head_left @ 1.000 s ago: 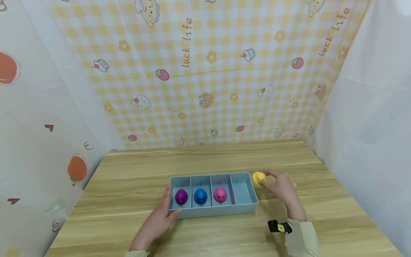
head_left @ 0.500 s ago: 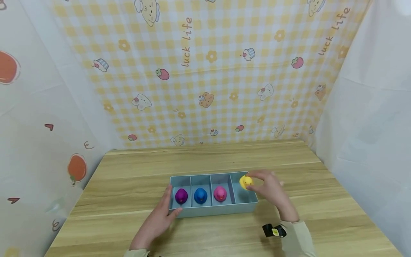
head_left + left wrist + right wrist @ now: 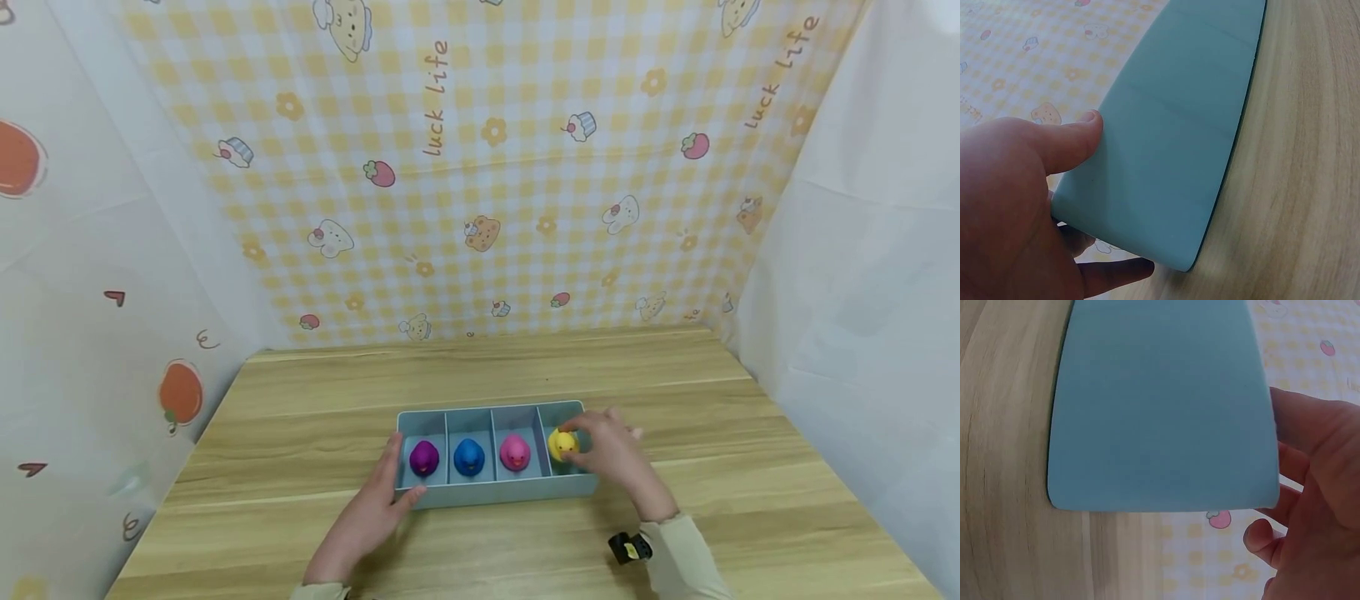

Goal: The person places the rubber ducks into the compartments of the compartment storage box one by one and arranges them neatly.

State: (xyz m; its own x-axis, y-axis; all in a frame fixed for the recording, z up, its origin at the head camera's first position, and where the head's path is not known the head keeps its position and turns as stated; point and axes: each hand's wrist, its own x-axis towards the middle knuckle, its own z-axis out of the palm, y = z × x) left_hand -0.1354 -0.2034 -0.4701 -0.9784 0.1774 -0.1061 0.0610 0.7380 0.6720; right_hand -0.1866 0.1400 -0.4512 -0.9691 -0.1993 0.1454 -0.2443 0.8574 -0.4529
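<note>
In the head view, a grey-blue divided box [image 3: 495, 493] stands on the wooden table. Its compartments hold a purple toy duck [image 3: 423, 458], a blue toy duck [image 3: 469, 457] and a pink toy duck [image 3: 515, 453], one each. My left hand [image 3: 367, 517] grips the box's left front corner, thumb at the front wall and fingers along the end wall. Between thumb and fingers, my right hand [image 3: 611, 450] pinches a yellow toy duck [image 3: 561, 444] inside the rightmost compartment. The right wrist view shows the box wall [image 3: 1160, 412] hiding the duck and the fingertips.
The wooden table [image 3: 480, 550] extends around the box on every side. Behind it hangs a yellow checked cloth [image 3: 480, 192] with printed cartoons. Pale cloths flank the left and right sides. A black strap device [image 3: 630, 547] sits at my right wrist.
My right hand has carried the yellow toy duck leftward from beside the box, over its right end wall, and down into the rightmost compartment. The left hand and box have stayed put.
</note>
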